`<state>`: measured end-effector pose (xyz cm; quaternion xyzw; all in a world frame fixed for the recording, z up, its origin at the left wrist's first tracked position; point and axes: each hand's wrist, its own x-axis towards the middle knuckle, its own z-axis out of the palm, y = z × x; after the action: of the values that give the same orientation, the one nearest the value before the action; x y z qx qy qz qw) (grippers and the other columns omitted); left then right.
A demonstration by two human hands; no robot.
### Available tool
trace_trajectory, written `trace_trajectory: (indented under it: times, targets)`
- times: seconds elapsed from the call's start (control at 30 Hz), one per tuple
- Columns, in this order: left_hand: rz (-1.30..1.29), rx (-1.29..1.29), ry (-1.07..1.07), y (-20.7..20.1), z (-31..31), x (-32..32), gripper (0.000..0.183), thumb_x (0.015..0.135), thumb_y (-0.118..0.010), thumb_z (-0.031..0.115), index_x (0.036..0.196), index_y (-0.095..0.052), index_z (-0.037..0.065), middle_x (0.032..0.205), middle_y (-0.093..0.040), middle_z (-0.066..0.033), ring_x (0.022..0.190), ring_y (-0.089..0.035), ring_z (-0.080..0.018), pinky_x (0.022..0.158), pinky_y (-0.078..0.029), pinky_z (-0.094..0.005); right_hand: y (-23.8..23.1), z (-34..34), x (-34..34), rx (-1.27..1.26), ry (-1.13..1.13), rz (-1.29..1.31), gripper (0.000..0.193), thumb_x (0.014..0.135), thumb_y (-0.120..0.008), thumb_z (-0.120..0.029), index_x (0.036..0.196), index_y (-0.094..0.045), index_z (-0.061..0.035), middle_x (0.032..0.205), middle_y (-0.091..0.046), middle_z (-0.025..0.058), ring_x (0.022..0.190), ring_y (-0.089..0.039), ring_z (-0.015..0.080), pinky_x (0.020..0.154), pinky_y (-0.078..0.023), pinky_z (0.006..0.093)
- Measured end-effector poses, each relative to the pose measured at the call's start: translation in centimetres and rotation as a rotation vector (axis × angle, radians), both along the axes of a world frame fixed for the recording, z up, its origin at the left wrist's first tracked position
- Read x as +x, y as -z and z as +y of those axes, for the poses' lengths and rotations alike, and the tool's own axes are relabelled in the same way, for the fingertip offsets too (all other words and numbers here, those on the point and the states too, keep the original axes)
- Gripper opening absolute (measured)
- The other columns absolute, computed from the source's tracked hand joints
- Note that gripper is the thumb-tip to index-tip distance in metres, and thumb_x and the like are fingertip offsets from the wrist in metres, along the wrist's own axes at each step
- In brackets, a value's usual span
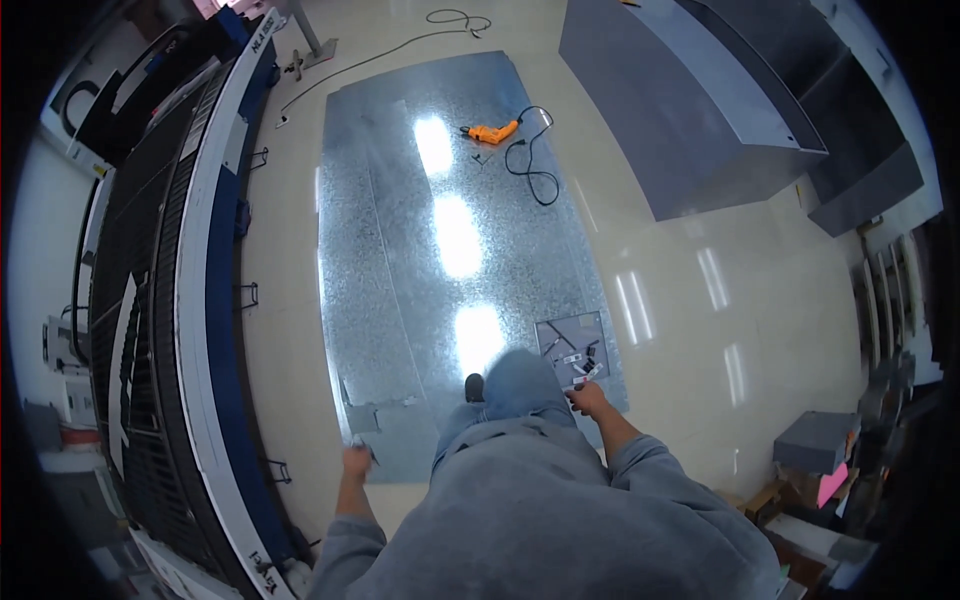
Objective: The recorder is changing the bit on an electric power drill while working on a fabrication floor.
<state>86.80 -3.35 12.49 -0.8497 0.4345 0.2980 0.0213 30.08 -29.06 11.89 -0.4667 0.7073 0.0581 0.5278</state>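
Note:
Galvanised metal sheet lies spread over the floor in front of me, shiny with light reflections. Past its near left edge, my left hand is closed, with something small and dark showing at its fingers, too small to name. My right hand is closed at the near edge of a grey, shallow square tray. A dark bit shows by its fingertips; whether the fingers grip the tray's edge or a small item is unclear. Several small dark and white pieces lie in the tray. My bent knee is between the hands.
An orange corded power tool rests on the far part of the sheet, its black cord looped beside it. A long machine with a slatted bed runs along the left. Large grey metal cabinets stand far right; boxes sit near right.

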Motion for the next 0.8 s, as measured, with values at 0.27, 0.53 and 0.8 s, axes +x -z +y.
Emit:
trace_trajectory:
  times: [0.27,0.53,0.8]
  targets:
    - [0.371,-0.372,-0.424,-6.3,-39.7,10.0,0.020,0.078,-0.060,0.011,0.082,-0.066,-0.007,0.065,-0.065,-0.0124,0.060,-0.062,-0.0189,0.058,-0.048,-0.0325,1.8,-15.8,7.6,0.097,0.114,0.041,0.033,0.078,-0.066,-0.027,0.090,-0.066,0.0039,0.080,-0.069,0.0123,0.062,-0.068,0.0210,0.051,-0.054,0.0334]
    - [0.528,0.145,-0.402,-5.1,-56.0,14.4,0.023,0.079,-0.060,0.011,0.094,-0.065,-0.006,0.074,-0.065,-0.0129,0.065,-0.064,-0.0215,0.053,-0.051,-0.0327,3.5,-44.8,16.5,-0.158,-0.025,0.012,0.037,0.077,-0.063,-0.033,0.082,-0.068,0.0035,0.076,-0.069,0.0142,0.058,-0.067,0.0231,0.055,-0.054,0.0343]
    - [0.231,0.457,-0.001,-8.4,-69.6,18.6,0.032,0.082,-0.055,0.030,0.093,-0.069,0.003,0.097,-0.066,-0.0190,0.090,-0.064,-0.0313,0.080,-0.050,-0.0378,-3.1,-77.3,32.2,-0.430,0.162,-0.123,0.052,0.073,-0.068,-0.038,0.107,-0.063,0.0004,0.092,-0.067,0.0181,0.085,-0.066,0.0333,0.078,-0.052,0.0398]
